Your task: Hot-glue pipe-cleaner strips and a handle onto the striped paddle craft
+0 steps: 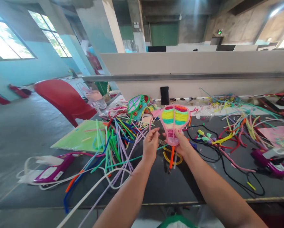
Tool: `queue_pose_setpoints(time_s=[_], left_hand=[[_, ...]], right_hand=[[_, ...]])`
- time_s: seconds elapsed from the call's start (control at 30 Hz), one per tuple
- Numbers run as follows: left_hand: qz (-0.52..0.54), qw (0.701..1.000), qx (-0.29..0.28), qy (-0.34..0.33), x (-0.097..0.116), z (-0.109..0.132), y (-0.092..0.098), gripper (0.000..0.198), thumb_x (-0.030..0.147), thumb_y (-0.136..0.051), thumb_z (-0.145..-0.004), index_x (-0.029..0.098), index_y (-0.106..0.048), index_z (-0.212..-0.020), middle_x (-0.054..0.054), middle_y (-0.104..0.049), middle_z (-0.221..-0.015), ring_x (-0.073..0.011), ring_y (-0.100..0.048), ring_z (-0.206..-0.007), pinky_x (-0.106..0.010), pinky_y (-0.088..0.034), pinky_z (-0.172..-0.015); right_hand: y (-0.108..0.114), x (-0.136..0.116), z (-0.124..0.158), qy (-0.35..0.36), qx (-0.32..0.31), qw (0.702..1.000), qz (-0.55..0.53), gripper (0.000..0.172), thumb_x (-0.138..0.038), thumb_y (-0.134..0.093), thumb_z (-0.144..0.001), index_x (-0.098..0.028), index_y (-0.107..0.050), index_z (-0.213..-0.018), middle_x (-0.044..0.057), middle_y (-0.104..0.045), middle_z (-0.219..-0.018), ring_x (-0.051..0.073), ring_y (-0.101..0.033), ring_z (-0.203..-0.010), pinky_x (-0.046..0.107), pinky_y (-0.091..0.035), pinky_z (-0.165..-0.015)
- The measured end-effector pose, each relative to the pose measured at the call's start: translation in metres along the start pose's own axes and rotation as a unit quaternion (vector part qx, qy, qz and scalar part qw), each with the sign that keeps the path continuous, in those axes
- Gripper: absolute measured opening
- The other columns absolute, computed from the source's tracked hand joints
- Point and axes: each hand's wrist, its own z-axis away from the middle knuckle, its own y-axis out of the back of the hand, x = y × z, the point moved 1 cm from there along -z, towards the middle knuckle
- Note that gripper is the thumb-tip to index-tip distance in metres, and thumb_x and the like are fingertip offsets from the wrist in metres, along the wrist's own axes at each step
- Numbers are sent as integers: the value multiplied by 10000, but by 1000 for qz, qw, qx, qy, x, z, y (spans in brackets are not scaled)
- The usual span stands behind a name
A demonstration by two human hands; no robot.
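A balloon-shaped piece made of pipe cleaners (169, 117), with a pink rim and red, yellow, teal and pale bands, stands upright over the table. My right hand (182, 145) is closed on its narrow lower end, thumb in front and fingers behind. An orange pipe cleaner (172, 157) hangs below it. Just left of the piece, my left hand (151, 145) is closed in a pinch. A pink pipe cleaner (151, 122) curves from the piece's left side down to these fingers; its end is hidden. Under the hands lies a coiled yellow pipe cleaner (178, 160).
Loose pipe cleaners (118, 142) in many colours heap at left, beside a green sheet (80, 136). A green-rimmed piece (135, 104) and a phone (164, 95) stand at the back. Purple devices with cables (50, 169) lie at both sides. A red chair (63, 98) is left.
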Motion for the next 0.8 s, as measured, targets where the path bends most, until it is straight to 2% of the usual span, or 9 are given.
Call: queue_pose_setpoints(time_s=[0.03, 0.1, 0.2, 0.27, 0.37, 0.47, 0.53, 0.7, 0.8], left_hand=[[17, 1000, 12, -5, 0, -3, 3, 298, 339, -651, -803, 198, -634, -1065, 38, -570, -757, -5, -322, -357, -151, -218, -326], [46, 999, 21, -19, 2, -9, 7, 334, 374, -669, -790, 193, -614, -1065, 48, -561, -760, 10, -261, -332, -154, -153, -302], [78, 997, 18, -10, 6, -14, 12, 378, 443, -691, -765, 176, -612, -1020, 40, -584, -759, 8, -277, -333, -158, -162, -298], [91, 996, 10, -2, 8, -16, 15, 386, 499, -676, -769, 167, -613, -956, 48, -567, -673, 0, -277, -332, -158, -166, -306], [98, 995, 8, 10, 9, -17, 19, 392, 546, -652, -777, 163, -572, -782, 82, -442, -484, -18, -271, -321, -160, -158, -312], [96, 995, 20, 6, 10, -16, 21, 409, 542, -672, -759, 164, -529, -697, 93, -381, -428, -25, -284, -314, -162, -161, -310], [103, 995, 16, 1, 12, -16, 21, 389, 518, -690, -750, 162, -539, -708, 93, -391, -436, -21, -287, -312, -158, -162, -311], [122, 992, -20, 6, 15, -15, 20, 313, 437, -722, -739, 165, -574, -784, 91, -436, -476, -9, -272, -300, -144, -168, -311], [124, 991, -50, 14, 14, -13, 19, 279, 408, -709, -757, 169, -574, -801, 88, -450, -488, -7, -268, -295, -142, -162, -312]], right_hand=[[0, -1, 2, -6, 0, 1000, -3, 292, -432, -623, -834, -189, -657, -992, 76, -743, -860, 222, -710, -794, 336, -597, -632], [-2, -3, 5, -16, -10, 1000, -11, 285, -417, -605, -852, -187, -655, -1013, 90, -742, -928, 240, -709, -859, 368, -607, -674], [-6, 0, 9, -49, -58, 997, -5, 298, -401, -625, -844, -193, -649, -1057, 96, -728, -1018, 251, -698, -929, 410, -606, -734], [-8, 4, 12, -75, -96, 992, 7, 325, -402, -651, -827, -190, -649, -1073, 101, -723, -1032, 256, -695, -939, 432, -600, -758], [-11, 10, 17, -114, -136, 984, 22, 351, -394, -675, -812, -171, -653, -1083, 112, -725, -1021, 259, -697, -926, 447, -588, -778], [-14, 12, 20, -146, -152, 977, 33, 364, -370, -703, -790, -169, -651, -1089, 119, -721, -1049, 260, -690, -951, 443, -580, -791], [-14, 9, 18, -124, -135, 983, 28, 382, -379, -722, -768, -185, -648, -1089, 105, -719, -1071, 253, -685, -970, 418, -576, -804], [-6, -9, 4, 21, -31, 999, 14, 327, -447, -675, -791, -228, -665, -1035, 48, -726, -1081, 222, -684, -987, 334, -569, -828], [0, -17, 2, 36, 4, 999, 23, 291, -388, -704, -775, -221, -677, -1012, 31, -744, -1022, 193, -704, -908, 294, -574, -788]])
